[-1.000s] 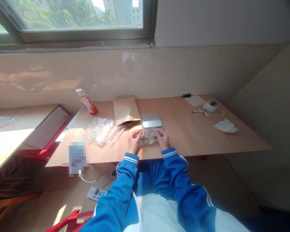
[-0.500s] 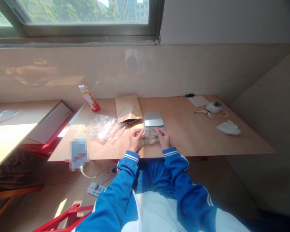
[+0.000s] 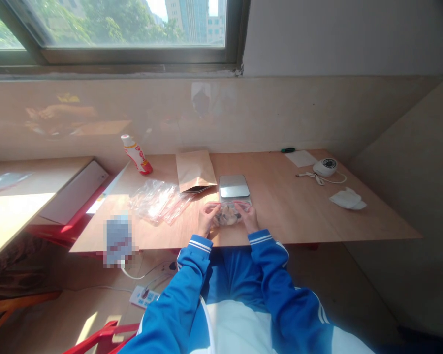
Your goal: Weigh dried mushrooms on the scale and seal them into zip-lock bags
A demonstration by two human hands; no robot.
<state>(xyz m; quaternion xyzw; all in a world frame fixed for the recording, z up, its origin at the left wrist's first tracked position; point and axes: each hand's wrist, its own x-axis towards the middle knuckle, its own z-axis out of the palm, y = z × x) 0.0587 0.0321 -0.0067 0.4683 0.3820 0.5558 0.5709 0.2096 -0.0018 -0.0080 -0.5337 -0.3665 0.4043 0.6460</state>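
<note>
A clear zip bag (image 3: 228, 216) with a red seal strip lies near the table's front edge, filled with pale and dark chunky pieces that I cannot identify. My left hand (image 3: 207, 216) pinches the strip near its left end. On the right side, my right hand (image 3: 248, 215) grips the same strip, fingers closed. Just behind the bag sits a small kitchen scale (image 3: 234, 187) with a silver top. To its left rests a brown paper pouch (image 3: 195, 172), its dark mouth facing me. Several clear zip bags (image 3: 157, 201) are spread left of my hands.
A red-and-white bottle (image 3: 136, 155) stands at the back left. On the right are a white dome camera (image 3: 325, 167) with its cable, a crumpled white tissue (image 3: 347, 198), a paper sheet (image 3: 300, 158) and a green-handled tool (image 3: 288, 150). A power strip (image 3: 144, 297) lies below.
The view has tilted slightly upward, so the table appears lower. My right hand's fingers have shifted a little left along the seal strip; both hands still hold the bag.
</note>
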